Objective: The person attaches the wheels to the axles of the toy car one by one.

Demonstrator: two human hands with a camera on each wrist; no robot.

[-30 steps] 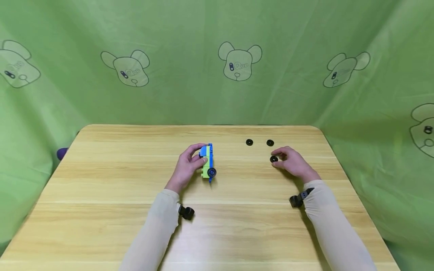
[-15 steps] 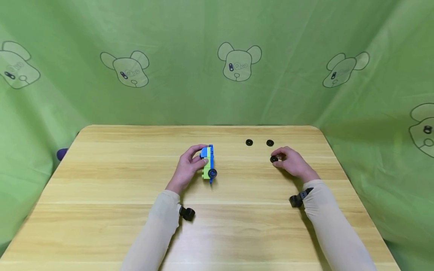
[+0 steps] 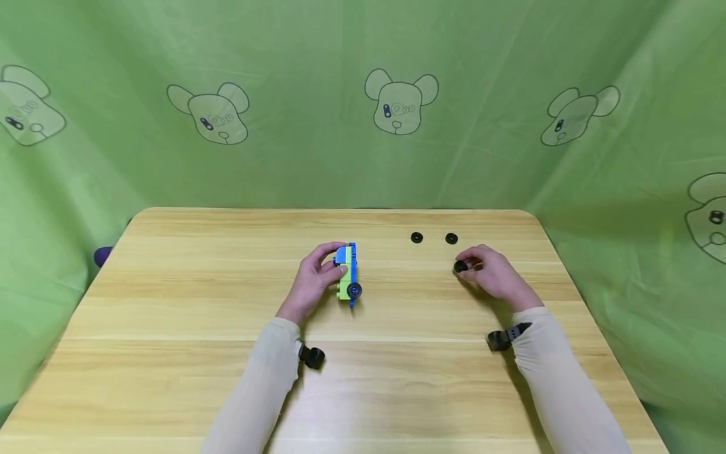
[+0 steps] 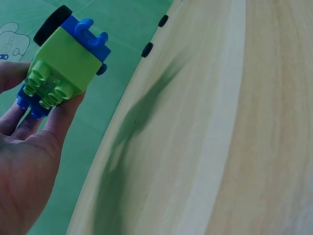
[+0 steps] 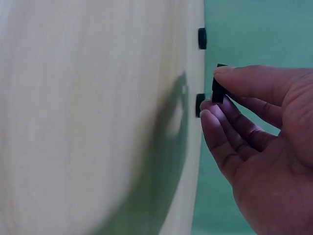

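A toy car (image 3: 346,272) of lime-green and blue building blocks is gripped by my left hand (image 3: 315,275), tipped on its side above the table. One black wheel (image 3: 354,290) is fitted at its near end, and the left wrist view shows the green block's (image 4: 68,63) studs and a blue hook piece (image 4: 90,33). My right hand (image 3: 492,275) pinches a loose black tyre (image 5: 218,84) between thumb and fingertips, raised off the tabletop in the right wrist view. The toy's far side is partly hidden by my left fingers.
Two more black tyres, one on the left (image 3: 416,238) and one on the right (image 3: 451,238), lie flat toward the back of the wooden table (image 3: 397,378). A green curtain (image 3: 306,170) with mouse-head outlines hangs around the table.
The tyre in my right hand has come up off the table and shifted slightly right, turning a little in the fingers. My left hand and the toy car stay almost still.
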